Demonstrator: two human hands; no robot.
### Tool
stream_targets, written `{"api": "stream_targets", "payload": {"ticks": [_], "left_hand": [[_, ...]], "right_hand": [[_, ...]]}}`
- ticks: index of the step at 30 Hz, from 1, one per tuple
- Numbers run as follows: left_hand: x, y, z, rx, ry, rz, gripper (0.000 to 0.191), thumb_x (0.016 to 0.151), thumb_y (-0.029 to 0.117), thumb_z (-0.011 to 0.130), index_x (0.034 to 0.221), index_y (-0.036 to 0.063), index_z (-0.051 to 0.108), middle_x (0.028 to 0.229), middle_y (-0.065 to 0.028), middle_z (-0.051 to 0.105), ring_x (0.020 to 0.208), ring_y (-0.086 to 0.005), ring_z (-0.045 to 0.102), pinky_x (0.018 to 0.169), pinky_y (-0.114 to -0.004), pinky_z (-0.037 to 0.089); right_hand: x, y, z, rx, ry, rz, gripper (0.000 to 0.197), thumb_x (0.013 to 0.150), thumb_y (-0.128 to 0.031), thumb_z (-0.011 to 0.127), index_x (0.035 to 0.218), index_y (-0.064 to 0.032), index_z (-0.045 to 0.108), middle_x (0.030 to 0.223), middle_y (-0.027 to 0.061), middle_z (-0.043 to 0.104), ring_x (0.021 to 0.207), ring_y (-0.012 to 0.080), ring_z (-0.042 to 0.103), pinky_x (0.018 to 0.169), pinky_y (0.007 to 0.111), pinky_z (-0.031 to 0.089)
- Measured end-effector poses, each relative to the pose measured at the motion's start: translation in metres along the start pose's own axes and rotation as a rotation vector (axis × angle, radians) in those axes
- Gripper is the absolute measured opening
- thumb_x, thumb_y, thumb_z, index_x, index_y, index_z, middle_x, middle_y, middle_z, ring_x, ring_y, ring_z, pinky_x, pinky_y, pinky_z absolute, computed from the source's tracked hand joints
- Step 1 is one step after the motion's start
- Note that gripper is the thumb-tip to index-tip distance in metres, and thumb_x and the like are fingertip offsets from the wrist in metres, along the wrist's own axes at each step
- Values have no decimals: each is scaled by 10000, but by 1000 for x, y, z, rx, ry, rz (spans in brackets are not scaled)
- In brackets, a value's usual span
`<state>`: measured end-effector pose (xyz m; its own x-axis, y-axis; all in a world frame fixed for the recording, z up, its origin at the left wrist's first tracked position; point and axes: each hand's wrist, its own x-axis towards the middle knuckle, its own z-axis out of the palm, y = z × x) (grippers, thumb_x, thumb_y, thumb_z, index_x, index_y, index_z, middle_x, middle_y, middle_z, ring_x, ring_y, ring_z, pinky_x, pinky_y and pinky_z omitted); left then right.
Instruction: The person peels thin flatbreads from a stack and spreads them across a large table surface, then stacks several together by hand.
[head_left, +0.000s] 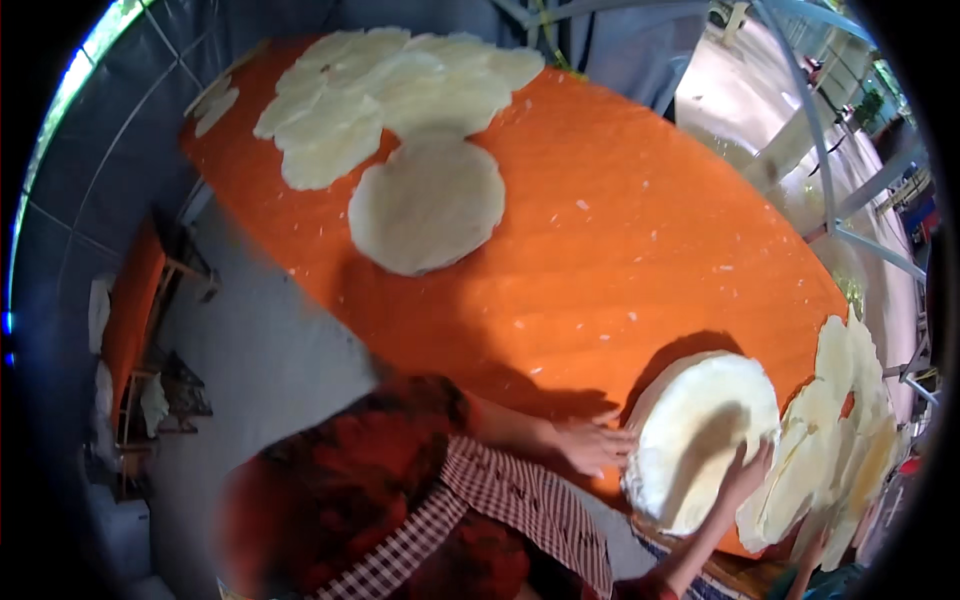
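A tall stack of thin round white sheets (720, 420) stands at the near right edge of the orange table cover (570, 262). My left hand (598, 444) is at the stack's left side, fingers spread, its fingertips at the rim. On the stack's right part lies my right hand (744, 476), fingers bent at the top sheet's edge; whether it pinches a sheet cannot be told. A separate round stack or sheet (427, 206) sits farther off, touching or close to a spread of overlapping pale sheets (427, 82) at the far end.
More overlapping thin sheets (817, 435) cover the table's right end, where part of another person's arm (808, 555) shows. Small white flakes are scattered over the orange cover. Metal frame bars (814, 112) rise beyond the table. A second orange-covered table (139, 307) stands at left.
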<state>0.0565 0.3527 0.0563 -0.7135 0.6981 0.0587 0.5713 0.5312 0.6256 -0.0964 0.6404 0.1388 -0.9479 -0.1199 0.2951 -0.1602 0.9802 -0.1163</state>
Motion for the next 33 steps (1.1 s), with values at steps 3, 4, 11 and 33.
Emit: {"api": "stream_targets", "payload": {"ticks": [3, 4, 11, 33], "left_hand": [[-108, -44, 15, -151, 546, 19, 315, 874, 287, 553, 1077, 47, 562, 955, -129, 543, 870, -316, 518, 753, -422, 434], [-152, -49, 0, -219, 700, -124, 235, 855, 235, 585, 990, 42, 588, 872, -124, 547, 808, -313, 535, 707, -400, 447], [-395, -129, -59, -590, 1583, -995, 117, 836, 66, 564, 934, 39, 506, 866, -64, 552, 753, -172, 558, 677, -293, 452], [-503, -206, -123, -1693, 1461, -604, 447, 805, -47, 544, 1233, 12, 427, 1193, -119, 526, 1073, -248, 548, 897, -371, 489]], "right_hand": [[21, -128, 14, 482, -283, -42, 362, 871, -160, 602, 1175, 24, 539, 1146, 196, 585, 1097, 303, 544, 929, 374, 425], [22, -190, 5, 641, -497, -31, 317, 880, -111, 586, 1166, 20, 544, 1106, 167, 606, 1052, 245, 574, 872, 340, 463], [-78, -548, 60, 776, -389, -1113, 336, 765, -89, 665, 1076, -2, 575, 1129, 161, 592, 1058, 336, 557, 921, 408, 436], [-159, -694, 161, 543, -369, -1052, 615, 769, -205, 573, 1323, -12, 389, 1353, 208, 420, 1278, 366, 376, 1018, 508, 312]]}}
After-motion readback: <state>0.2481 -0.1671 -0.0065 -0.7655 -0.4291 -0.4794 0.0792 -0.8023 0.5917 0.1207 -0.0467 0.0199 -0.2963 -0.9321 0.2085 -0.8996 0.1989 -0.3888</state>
